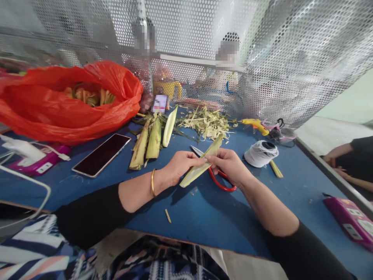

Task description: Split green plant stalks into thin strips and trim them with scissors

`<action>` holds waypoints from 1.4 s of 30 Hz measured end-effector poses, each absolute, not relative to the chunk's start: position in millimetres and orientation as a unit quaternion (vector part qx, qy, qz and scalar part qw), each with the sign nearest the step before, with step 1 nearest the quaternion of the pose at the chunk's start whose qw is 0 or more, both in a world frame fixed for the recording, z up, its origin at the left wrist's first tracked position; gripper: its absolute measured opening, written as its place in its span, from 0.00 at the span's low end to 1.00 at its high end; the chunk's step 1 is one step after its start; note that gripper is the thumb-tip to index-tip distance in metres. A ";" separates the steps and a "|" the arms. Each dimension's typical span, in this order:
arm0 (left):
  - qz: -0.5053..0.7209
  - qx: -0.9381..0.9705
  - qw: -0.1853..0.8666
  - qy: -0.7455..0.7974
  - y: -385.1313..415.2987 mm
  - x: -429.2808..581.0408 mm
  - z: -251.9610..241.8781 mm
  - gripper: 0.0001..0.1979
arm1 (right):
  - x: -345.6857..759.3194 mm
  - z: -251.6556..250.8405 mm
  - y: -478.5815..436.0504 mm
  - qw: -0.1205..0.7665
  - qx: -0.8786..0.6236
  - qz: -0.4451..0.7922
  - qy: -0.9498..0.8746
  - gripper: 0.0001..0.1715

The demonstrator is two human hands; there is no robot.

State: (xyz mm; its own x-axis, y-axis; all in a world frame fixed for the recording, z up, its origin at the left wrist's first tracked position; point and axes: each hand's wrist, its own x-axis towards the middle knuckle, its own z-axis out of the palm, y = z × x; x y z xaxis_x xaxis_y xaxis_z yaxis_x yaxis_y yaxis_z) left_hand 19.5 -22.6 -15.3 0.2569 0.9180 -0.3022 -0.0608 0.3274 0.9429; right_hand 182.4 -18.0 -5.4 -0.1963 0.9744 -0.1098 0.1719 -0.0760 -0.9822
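Left hand point(180, 165) and right hand point(231, 165) both pinch a long pale-green husk strip point(194, 175) over the blue tabletop point(204, 217); the right also grips red-handled steel scissors point(215, 181), whose blade, pointing to 10 o'clock, could nick the left fingers

Left hand point(180, 166), right hand point(231, 165) meeting, fingers point(194, 157) pinched.
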 end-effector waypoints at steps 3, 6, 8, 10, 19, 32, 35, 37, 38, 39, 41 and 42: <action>0.381 0.430 0.661 0.483 -21.1 19.0 -13.8 0.13 | 185.1 -6.7 -16.2 0.385 -0.513 0.501 -0.581 0.22; 0.400 0.390 0.665 0.496 -17.4 16.8 -12.3 0.11 | 187.6 -6.3 -15.9 0.452 -0.522 0.328 -0.645 0.21; 0.413 0.370 0.669 0.495 -15.5 15.4 -12.1 0.12 | 186.6 -5.1 -18.4 0.461 -0.462 0.157 -0.742 0.21; 0.423 0.367 0.675 0.481 -15.1 15.1 -13.3 0.13 | 182.8 -4.9 -23.1 0.396 -0.359 0.028 -0.845 0.19; 0.455 0.411 0.660 0.434 -13.6 14.4 -18.3 0.14 | 177.8 2.5 -39.9 0.520 -0.424 0.089 -0.736 0.06; 0.490 0.478 0.628 0.371 -20.3 14.7 -9.1 0.10 | 163.1 5.3 -41.2 0.453 -0.479 0.534 -0.530 0.19; 0.446 0.500 0.648 0.362 -20.9 14.2 -9.7 0.10 | 167.1 8.3 -38.9 0.466 -0.460 0.579 -0.486 0.20; 0.430 0.509 0.653 0.360 -21.6 14.2 -10.0 0.10 | 168.5 8.5 -37.2 0.467 -0.455 0.595 -0.470 0.20; 0.426 0.509 0.655 0.362 -21.8 14.3 -10.1 0.10 | 168.7 7.9 -36.4 0.470 -0.457 0.594 -0.466 0.19; 0.424 0.508 0.655 0.365 -21.9 14.5 -10.2 0.10 | 168.8 7.0 -35.6 0.474 -0.461 0.590 -0.463 0.19; 0.423 0.502 0.655 0.374 -21.9 15.0 -10.4 0.10 | 168.4 5.3 -34.3 0.485 -0.471 0.577 -0.458 0.20; 0.423 0.501 0.654 0.378 -21.8 15.3 -10.5 0.10 | 168.3 4.8 -34.0 0.491 -0.476 0.570 -0.456 0.21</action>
